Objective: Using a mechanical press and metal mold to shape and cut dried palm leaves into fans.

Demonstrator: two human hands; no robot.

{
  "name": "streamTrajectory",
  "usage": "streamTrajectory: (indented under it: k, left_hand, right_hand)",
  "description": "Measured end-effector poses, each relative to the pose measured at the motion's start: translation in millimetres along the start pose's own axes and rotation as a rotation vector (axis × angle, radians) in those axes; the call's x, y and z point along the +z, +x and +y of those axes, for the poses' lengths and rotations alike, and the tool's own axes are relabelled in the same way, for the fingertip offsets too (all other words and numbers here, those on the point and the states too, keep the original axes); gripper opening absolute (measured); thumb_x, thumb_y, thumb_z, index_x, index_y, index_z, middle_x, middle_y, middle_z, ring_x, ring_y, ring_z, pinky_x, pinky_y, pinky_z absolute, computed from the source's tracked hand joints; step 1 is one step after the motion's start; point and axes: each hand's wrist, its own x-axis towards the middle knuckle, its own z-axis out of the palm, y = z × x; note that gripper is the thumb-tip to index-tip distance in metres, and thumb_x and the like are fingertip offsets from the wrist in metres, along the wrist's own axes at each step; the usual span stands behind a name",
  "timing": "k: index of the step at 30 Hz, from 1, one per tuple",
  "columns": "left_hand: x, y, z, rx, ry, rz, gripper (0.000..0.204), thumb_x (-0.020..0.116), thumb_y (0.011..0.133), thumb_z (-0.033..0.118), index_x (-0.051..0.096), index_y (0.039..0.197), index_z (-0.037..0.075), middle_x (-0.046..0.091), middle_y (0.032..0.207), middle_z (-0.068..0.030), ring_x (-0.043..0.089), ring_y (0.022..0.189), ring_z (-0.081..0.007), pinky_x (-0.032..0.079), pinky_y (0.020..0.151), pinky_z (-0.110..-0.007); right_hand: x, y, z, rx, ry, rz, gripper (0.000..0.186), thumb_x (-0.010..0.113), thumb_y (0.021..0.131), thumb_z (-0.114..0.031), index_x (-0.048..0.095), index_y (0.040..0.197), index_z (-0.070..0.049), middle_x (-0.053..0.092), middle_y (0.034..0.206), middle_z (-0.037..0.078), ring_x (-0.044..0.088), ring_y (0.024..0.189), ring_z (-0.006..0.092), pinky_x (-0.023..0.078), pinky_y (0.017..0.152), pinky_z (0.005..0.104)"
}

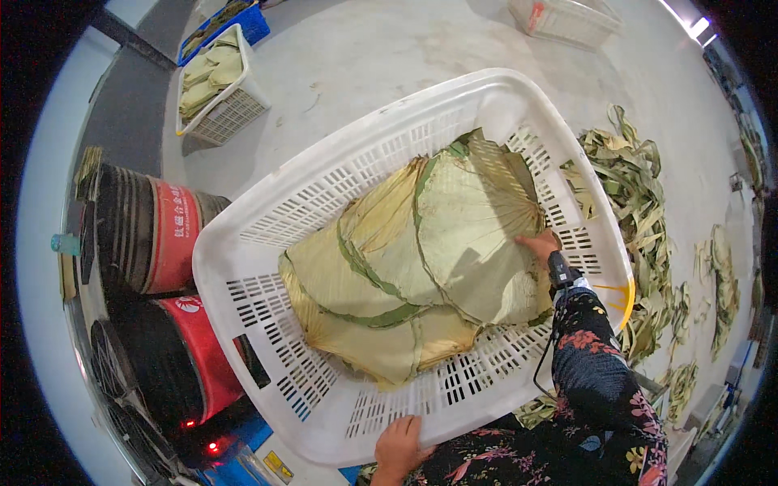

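Observation:
A large white plastic basket [348, 134] with slotted walls fills the middle of the view. In it lies an overlapping stack of dried, pale green leaves [474, 235], broad and fan-shaped like folded lotus leaves. My right hand [541, 245] is at the stack's right edge, its thumb stretched across the top leaf; the other fingers are mostly hidden and seem to curl round the leaf edge. At the near side, my left hand [397, 447] grips the basket rim, with fingertips over the lip. A dark device with a cable sits on my right wrist.
Leaf strips [632, 211] lie heaped on the floor to the right. Black-and-red cylindrical machine parts [174, 235] stand close on the left. A smaller white crate [231, 113] of folded leaves and a blue crate [253, 28] are at the far left; another pale crate [567, 23] is at the back.

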Motion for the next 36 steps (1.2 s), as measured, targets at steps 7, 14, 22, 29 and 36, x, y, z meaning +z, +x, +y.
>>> streamTrajectory:
  k: [7,14,22,29,36]
  left_hand:
    - [-0.5,-4.2,0.7,-0.032,0.022,-0.014,0.068,0.08,0.053,0.03,0.054,0.111,0.005,0.057,0.11,-0.0127,0.056,0.099,-0.0292,0.048,0.08,-0.039]
    - [6.4,-9.2,6.0,0.028,0.13,0.051,0.067,0.077,0.056,0.039,0.054,0.108,0.004,0.058,0.103,-0.0103,0.056,0.094,-0.0278,0.048,0.076,-0.037]
    - [18.3,-13.1,0.5,0.006,0.181,0.061,0.064,0.077,0.057,0.039,0.056,0.108,0.007,0.059,0.105,-0.008,0.056,0.095,-0.0274,0.048,0.075,-0.037]
    - [14.6,-1.9,9.0,0.025,0.163,0.063,0.06,0.076,0.058,0.037,0.057,0.106,0.007,0.06,0.105,-0.0097,0.055,0.094,-0.0281,0.048,0.074,-0.039]
    - [-22.4,43.6,-15.6,0.083,-1.222,0.162,0.077,0.072,0.073,0.027,0.031,0.133,0.002,0.048,0.121,-0.0172,0.048,0.112,-0.032,0.039,0.096,-0.044]
  right_hand:
    - [1.8,-89.2,-31.2,-0.302,0.231,0.16,0.06,0.074,0.068,-0.03,0.049,0.11,0.005,0.055,0.11,0.027,0.051,0.108,0.0352,0.045,0.083,0.0415]
    - [-10.1,-146.5,-52.7,-0.366,-0.071,0.505,0.048,0.071,0.071,-0.02,0.051,0.11,0.0,0.053,0.108,0.019,0.05,0.099,0.0363,0.044,0.081,0.0426]
    - [18.9,-205.0,-71.2,-0.604,-0.015,0.406,0.042,0.063,0.07,-0.008,0.052,0.111,-0.009,0.061,0.095,0.016,0.059,0.08,0.0349,0.047,0.067,0.0429]
    - [-38.8,-227.3,-93.4,-0.707,0.331,0.327,0.03,0.06,0.076,-0.009,0.048,0.103,-0.007,0.06,0.085,0.02,0.058,0.078,0.0393,0.046,0.066,0.0466]
    - [-68.2,-307.7,-117.3,-1.099,-0.401,0.099,0.029,0.051,0.077,-0.009,0.054,0.106,-0.009,0.06,0.085,0.01,0.059,0.079,0.0279,0.049,0.067,0.038]
